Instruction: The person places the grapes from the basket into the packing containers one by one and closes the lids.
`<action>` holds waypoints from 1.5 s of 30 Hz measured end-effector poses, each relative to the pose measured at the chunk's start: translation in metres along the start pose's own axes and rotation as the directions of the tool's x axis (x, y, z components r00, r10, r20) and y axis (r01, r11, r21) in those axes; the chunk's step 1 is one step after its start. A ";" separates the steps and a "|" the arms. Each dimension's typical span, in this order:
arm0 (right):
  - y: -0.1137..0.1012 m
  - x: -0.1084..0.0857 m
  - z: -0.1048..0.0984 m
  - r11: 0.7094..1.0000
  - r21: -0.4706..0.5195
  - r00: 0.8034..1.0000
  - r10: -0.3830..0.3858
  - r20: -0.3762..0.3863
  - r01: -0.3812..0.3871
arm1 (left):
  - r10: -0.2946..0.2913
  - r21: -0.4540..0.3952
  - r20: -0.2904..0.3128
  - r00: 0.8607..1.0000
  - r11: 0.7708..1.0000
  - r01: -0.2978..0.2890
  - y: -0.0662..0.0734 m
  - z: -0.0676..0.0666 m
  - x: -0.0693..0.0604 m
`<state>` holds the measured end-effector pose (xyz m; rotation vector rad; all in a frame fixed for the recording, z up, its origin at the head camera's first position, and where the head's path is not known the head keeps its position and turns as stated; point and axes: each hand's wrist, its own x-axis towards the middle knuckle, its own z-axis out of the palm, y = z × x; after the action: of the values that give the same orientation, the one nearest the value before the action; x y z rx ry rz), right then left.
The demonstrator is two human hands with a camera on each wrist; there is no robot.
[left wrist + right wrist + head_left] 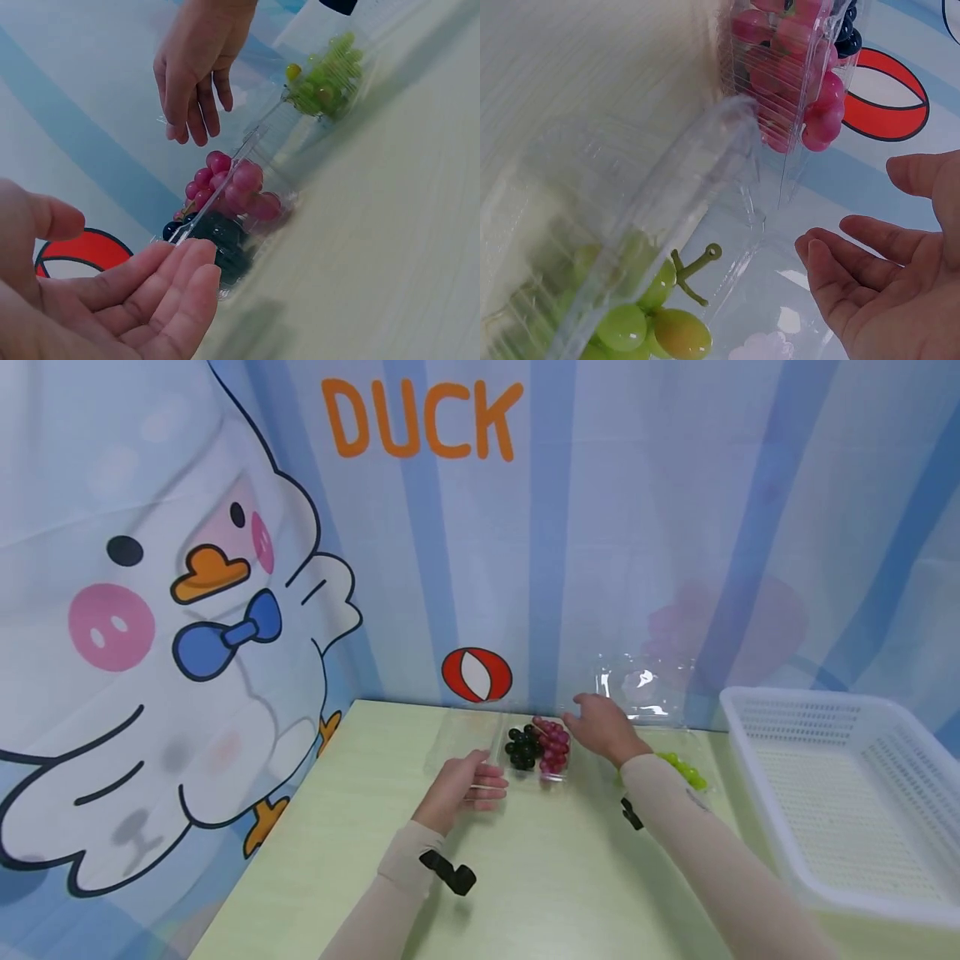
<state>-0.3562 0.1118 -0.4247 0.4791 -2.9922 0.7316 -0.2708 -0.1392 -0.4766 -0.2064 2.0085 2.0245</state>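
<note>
A clear plastic box [555,779] holds a bunch of black grapes [522,749] and a bunch of red grapes [552,745] side by side. A clear flap, seemingly its lid, lies to its left. My left hand [459,785] is just in front of the box with fingers extended and nothing in them. Beyond the red grapes, at the right, my right hand [600,725] hovers with relaxed fingers, holding nothing. Green grapes [622,327] lie in a second clear box [660,187], partly hidden behind my right forearm in the head view. Its clear lid [641,689] stands raised at the back.
A white plastic basket [772,827] with perforated sides stands at the right of the pale table [555,893]. Behind the table hangs a blue striped curtain [480,560] with a duck print, which also covers the left side.
</note>
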 end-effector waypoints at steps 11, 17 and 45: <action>-0.003 0.003 0.012 1.000 0.010 0.999 -0.001 0.043 0.000 | -0.078 -0.455 0.105 0.991 0.882 0.118 -0.012 -0.009 0.002; -0.007 0.004 0.017 0.999 0.001 0.995 0.054 0.085 -0.055 | -0.100 -0.590 0.096 0.990 0.796 0.137 -0.016 -0.012 0.005; -0.006 0.019 0.030 0.995 -0.086 0.996 0.053 0.066 -0.047 | -0.009 -0.541 -0.141 0.990 0.838 -0.069 -0.023 -0.022 0.020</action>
<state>-0.3712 0.0869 -0.4471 0.4359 -3.0942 0.6006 -0.2847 -0.1590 -0.5049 -0.4426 1.4468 2.6264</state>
